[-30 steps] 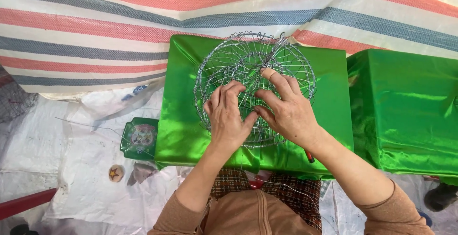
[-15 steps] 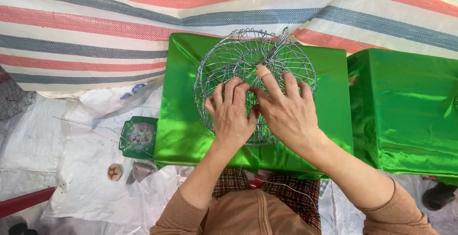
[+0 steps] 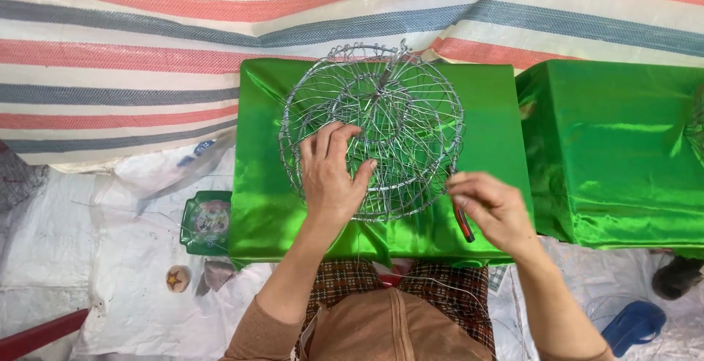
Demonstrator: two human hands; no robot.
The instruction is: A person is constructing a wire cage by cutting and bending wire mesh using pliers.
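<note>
A round wire frame [image 3: 372, 130] lies flat on a desk [image 3: 268, 185] draped in shiny green cloth, its far edge just reaching the desk's back rim. The left hand [image 3: 331, 174] rests on the frame's near-left part, palm down, fingers [image 3: 327, 141] spread and pressing on the wires, the thumb hooked over a wire toward the middle. The right hand [image 3: 493, 208] sits at the frame's near-right rim, fingers curled shut around red-handled pliers [image 3: 463, 222], whose handles poke out below the palm; the tool's head is hidden by the hand. A second green-covered desk [image 3: 616, 148] stands just beside on the right. Behind both hangs a striped tarp [image 3: 132, 53]. On the white floor sheet [image 3: 95, 258] to the left lie a small green tray [image 3: 207, 222] and a round lid [image 3: 177, 278]; a blue slipper [image 3: 634, 326] lies at lower right.
</note>
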